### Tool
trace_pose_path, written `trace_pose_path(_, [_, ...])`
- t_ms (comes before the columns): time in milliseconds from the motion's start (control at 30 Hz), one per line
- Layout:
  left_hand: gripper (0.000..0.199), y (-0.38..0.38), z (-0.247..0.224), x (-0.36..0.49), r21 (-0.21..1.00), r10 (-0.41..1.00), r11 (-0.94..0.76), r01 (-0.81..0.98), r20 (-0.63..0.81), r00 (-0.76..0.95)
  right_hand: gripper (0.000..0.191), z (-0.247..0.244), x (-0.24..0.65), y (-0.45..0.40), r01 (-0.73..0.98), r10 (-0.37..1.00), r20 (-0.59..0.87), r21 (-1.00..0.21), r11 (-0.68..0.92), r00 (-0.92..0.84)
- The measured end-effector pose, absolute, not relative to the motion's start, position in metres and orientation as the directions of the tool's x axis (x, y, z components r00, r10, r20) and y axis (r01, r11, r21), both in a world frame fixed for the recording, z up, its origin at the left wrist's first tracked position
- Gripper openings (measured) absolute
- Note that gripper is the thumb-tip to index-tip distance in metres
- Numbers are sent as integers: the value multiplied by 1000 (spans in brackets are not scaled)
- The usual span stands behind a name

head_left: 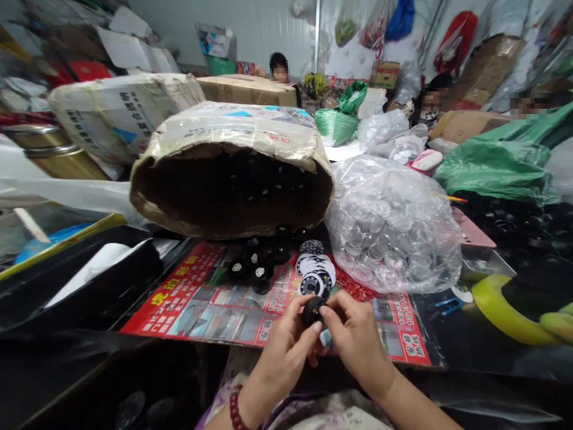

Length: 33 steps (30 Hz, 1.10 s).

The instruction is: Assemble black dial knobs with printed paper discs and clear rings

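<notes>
1. A small black round part sits between a worker's two bare hands, over the near edge of a desk spread with a red printed sheet

2. The left hand grasps the part's side between thumb and fingers, while the right hand closes its fingertips on the opposite edge; what lies beneath that right grip cannot be told

3. Judged by its look, the piece is light, stiff and probably plastic, its smooth curve apt to slip; the outer rim offers the surest hold, with light pressure sparing the face

4. Just beyond the hands lie fanned discs, with black parts near an open sack and a clear bag of transparent pieces alongside
</notes>
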<state>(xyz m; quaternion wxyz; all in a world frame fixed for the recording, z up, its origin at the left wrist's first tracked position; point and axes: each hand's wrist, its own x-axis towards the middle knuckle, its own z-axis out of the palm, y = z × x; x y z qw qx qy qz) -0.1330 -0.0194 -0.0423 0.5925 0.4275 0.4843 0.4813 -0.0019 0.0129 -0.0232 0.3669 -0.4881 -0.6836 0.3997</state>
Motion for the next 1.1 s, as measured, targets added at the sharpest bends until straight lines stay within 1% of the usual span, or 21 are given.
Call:
trace_pose_path(67, [41, -21, -44, -131, 981, 987, 159, -112, -153, 58, 15, -21, 2, 13, 453, 946, 176, -844, 287, -271])
trace_pose_path(100, [38, -22, -45, -131, 984, 988, 153, -97, -148, 52, 10, -21, 2, 13, 453, 947, 187, -842, 292, -263])
trace_pose_path(133, [36, -23, -46, -131, 987, 989, 145, -76, -141, 49, 4, -22, 3, 14, 418, 951, 178, -866, 273, -252])
trace_pose_path(167, [34, -24, -48, -132, 990, 990, 133, -45, -131, 48, 6, -24, 2, 14, 351, 958, 155, -906, 236, -243])
trace_pose_path(233, [33, -25, -51, -132, 994, 992, 106, 38, -108, 59, 16, -29, 1, 14, 166, 965, 89, -977, 133, -248])
trace_pose_path(267, [34, -26, -54, -133, 992, 993, 95, 77, -101, 68, 17, -33, 0, 14, 77, 965, 58, -994, 80, -255])
trace_pose_path(333, [37, -26, -59, -133, 989, 991, 97, 111, -106, 85, 18, -38, -2, 11, -39, 968, 17, -999, 8, -251])
trace_pose_path(433, [39, -26, -65, -132, 986, 979, 165, 28, -167, 112, 23, -41, 2, 3, -136, 945, 2, -990, -45, -326])
trace_pose_path(533, [43, -27, -66, -129, 963, 958, 256, -78, -243, 150, 38, -39, 18, -3, -157, 902, -14, -983, -91, -432])
trace_pose_path(600, [45, -25, -64, -127, 939, 943, 313, -145, -288, 169, 44, -39, 36, -1, -74, 886, -35, -994, -77, -462])
trace_pose_path(633, [45, -23, -63, -127, 921, 938, 336, -197, -307, 160, 39, -40, 46, 3, 12, 896, -30, -1000, -28, -443])
trace_pose_path(667, [44, -20, -61, -128, 898, 935, 353, -261, -326, 141, 30, -41, 56, 8, 125, 915, -8, -991, 46, -403])
trace_pose_path(700, [43, -18, -59, -128, 872, 932, 363, -329, -344, 116, 17, -44, 65, 14, 265, 939, 40, -954, 137, -341])
trace_pose_path(733, [42, -15, -57, -129, 845, 928, 367, -389, -362, 90, 12, -47, 72, 20, 400, 950, 101, -890, 219, -295])
trace_pose_path(767, [40, -13, -55, -130, 822, 923, 370, -432, -379, 69, 15, -50, 78, 27, 509, 946, 151, -813, 283, -285])
trace_pose_path(833, [35, -10, -52, -132, 796, 911, 387, -466, -410, 56, 16, -56, 82, 39, 643, 915, 210, -657, 394, -346])
trace_pose_path(900, [30, -10, -52, -134, 785, 904, 398, -476, -423, 60, 15, -60, 79, 48, 708, 875, 217, -518, 480, -433])
trace_pose_path(967, [30, -11, -53, -137, 775, 901, 410, -480, -427, 79, 11, -63, 73, 52, 744, 846, 220, -404, 532, -485])
trace_pose_path(1033, [32, -11, -54, -140, 766, 892, 435, -474, -439, 108, 11, -64, 68, 53, 756, 829, 235, -338, 560, -508])
trace_pose_path(1100, [32, -9, -55, -141, 761, 885, 451, -466, -450, 122, 14, -65, 67, 54, 754, 815, 253, -311, 578, -521])
